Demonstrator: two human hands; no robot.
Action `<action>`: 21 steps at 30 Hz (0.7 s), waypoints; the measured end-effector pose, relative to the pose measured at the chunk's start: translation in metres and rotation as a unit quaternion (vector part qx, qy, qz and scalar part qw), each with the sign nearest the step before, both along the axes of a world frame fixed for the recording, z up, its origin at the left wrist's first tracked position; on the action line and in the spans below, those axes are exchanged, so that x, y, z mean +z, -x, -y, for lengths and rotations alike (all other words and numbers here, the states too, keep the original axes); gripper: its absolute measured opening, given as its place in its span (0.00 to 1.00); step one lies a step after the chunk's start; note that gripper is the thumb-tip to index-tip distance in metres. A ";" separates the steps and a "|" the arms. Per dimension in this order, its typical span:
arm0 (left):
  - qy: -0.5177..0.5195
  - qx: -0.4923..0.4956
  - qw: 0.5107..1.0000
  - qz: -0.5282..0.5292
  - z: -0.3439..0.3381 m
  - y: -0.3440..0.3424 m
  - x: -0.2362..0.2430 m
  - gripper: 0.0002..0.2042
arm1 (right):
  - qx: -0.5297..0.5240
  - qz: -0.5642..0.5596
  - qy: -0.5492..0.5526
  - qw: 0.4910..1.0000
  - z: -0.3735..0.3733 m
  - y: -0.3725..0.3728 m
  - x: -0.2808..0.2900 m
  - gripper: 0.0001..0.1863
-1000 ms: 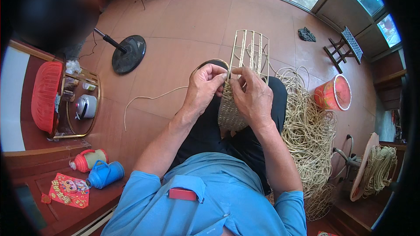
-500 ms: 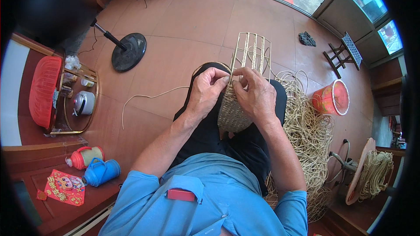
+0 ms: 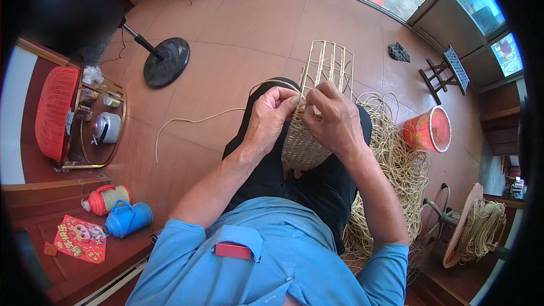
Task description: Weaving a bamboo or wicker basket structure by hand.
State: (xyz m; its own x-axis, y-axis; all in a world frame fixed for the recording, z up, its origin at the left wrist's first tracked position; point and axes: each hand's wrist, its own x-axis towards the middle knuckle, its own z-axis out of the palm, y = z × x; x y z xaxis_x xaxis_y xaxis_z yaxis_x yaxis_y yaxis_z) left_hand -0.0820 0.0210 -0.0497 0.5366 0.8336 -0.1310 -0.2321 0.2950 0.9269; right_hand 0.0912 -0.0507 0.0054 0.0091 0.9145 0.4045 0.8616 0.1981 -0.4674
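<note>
A half-woven cord basket (image 3: 301,148) rests between my thighs (image 3: 243,175), its lower part densely woven, its upper frame (image 3: 333,51) open with lengthwise strands. My left hand (image 3: 269,116) pinches pale cord at the left edge of the weave. A long tail of this cord (image 3: 195,120) runs leftward onto the floor. My right hand (image 3: 331,118) is bent over the basket, thumb and index finger gripping cord beside my left fingertips. The exact spot where the fingers hold the cord is partly hidden.
A tangled cord heap (image 3: 391,187) lies right of my legs, near a red bucket (image 3: 419,133) and cord reel (image 3: 481,229). A folding stool (image 3: 445,71) stands farther back. Left are a fan stand (image 3: 158,65), gold-framed trolley (image 3: 116,158) and two flasks (image 3: 127,221).
My right hand has shifted slightly right and upward, its fingers more bent over the basket's edge. My left hand stays pinched at the weave, slightly right of where it was.
</note>
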 end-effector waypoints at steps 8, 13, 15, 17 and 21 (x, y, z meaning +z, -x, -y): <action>-0.097 0.046 0.993 -0.049 0.022 0.004 -0.002 0.10 | 0.042 -0.048 -0.008 0.998 0.012 -0.001 -0.013 0.10; -0.149 0.036 0.984 -0.086 0.022 0.008 0.003 0.10 | 0.042 -0.162 0.028 0.985 0.012 0.004 0.002 0.10; -0.175 0.030 0.979 -0.099 0.022 0.010 0.007 0.10 | 0.048 -0.131 0.022 0.990 0.011 0.003 -0.001 0.10; -0.228 0.038 0.964 -0.130 0.022 0.011 0.011 0.07 | 0.053 -0.098 0.016 0.994 0.011 0.003 -0.002 0.11; -0.255 0.036 0.955 -0.148 0.020 0.017 0.013 0.06 | 0.026 -0.009 0.050 0.998 0.016 0.006 0.005 0.11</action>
